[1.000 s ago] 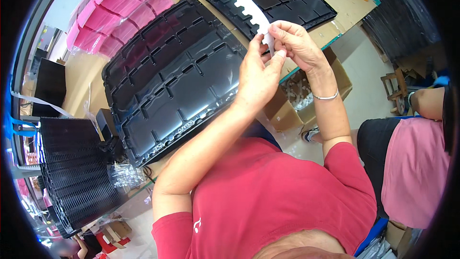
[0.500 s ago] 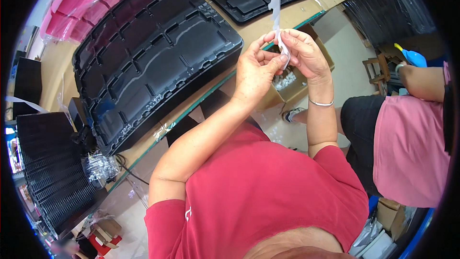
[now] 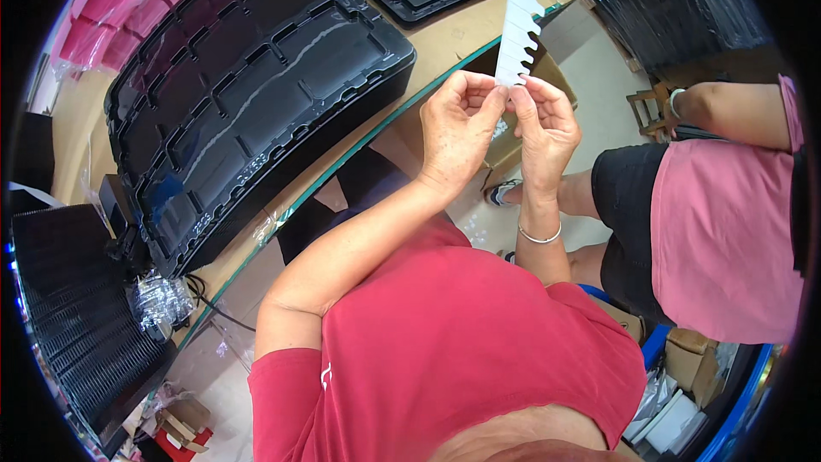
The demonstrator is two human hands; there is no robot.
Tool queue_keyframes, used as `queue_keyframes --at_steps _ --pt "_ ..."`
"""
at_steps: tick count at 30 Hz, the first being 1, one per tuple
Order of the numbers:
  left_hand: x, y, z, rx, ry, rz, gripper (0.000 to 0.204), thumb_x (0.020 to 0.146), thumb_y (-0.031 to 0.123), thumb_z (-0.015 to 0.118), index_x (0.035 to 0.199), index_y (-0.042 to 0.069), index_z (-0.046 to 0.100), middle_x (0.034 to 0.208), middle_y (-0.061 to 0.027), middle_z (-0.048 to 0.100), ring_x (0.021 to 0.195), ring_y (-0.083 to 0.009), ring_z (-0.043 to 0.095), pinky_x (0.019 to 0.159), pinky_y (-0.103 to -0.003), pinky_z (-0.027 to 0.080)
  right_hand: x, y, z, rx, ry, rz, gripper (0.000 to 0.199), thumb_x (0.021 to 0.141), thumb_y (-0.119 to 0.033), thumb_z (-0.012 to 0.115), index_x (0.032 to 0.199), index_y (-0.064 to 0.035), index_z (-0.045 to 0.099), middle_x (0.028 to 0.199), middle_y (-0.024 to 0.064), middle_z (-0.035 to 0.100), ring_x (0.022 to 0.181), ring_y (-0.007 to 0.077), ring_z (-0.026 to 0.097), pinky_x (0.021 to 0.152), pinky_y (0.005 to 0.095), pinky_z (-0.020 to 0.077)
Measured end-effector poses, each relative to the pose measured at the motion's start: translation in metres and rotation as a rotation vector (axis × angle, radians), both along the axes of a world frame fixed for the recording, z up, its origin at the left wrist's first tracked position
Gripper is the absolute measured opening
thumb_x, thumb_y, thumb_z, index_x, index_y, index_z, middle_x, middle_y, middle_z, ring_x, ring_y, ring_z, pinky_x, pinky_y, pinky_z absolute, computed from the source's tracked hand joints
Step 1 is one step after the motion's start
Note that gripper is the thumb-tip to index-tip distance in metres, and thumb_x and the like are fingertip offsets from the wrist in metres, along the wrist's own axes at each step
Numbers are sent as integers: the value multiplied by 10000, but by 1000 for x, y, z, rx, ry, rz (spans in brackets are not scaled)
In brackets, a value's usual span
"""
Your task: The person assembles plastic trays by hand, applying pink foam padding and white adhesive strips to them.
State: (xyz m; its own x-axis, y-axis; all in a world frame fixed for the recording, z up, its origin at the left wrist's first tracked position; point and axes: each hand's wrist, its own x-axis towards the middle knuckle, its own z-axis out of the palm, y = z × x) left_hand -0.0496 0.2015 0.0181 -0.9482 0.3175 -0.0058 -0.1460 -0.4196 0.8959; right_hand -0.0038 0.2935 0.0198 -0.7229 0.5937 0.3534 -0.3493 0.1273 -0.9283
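White strip [image 3: 518,21], notched along its right side, points away from the person, its near end pinched between thumb and fingers of the nearly closed left hand [image 3: 459,130] and right hand [image 3: 546,133], probably to steady something so thin. Leftward, a black tray [image 3: 256,85] rests on the table [image 3: 453,32]; farther, pink trays [image 3: 120,4].

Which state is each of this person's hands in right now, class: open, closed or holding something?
Left hand: closed, pinching the near end of the white notched strip.
Right hand: closed, pinching that same end.
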Motion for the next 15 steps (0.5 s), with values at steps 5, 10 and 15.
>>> queue_keyframes --at_steps 5,10,15 --pt "1 -2 0 -131 214 59 128 838 75 697 855 -36 635 801 -73 649 705 -118 655 647 -243 524 -1 3 3 5 -12 -28 154 863 -18 673 1006 27 639 877 58 664 758 87 626 672 222 537" --pt "1 -3 2 -143 223 78 128 835 89 704 840 -25 646 783 -76 623 690 -111 636 639 -248 520 -7 -1 3 20 15 -85 123 867 -25 674 976 22 643 851 32 658 715 70 607 634 195 508" --pt "-4 -6 2 -259 362 111 119 814 67 705 826 -21 626 760 -106 598 645 -152 610 601 -281 494 -10 2 -2 269 17 -162 125 827 -10 697 931 9 631 842 57 640 687 73 580 576 203 466"
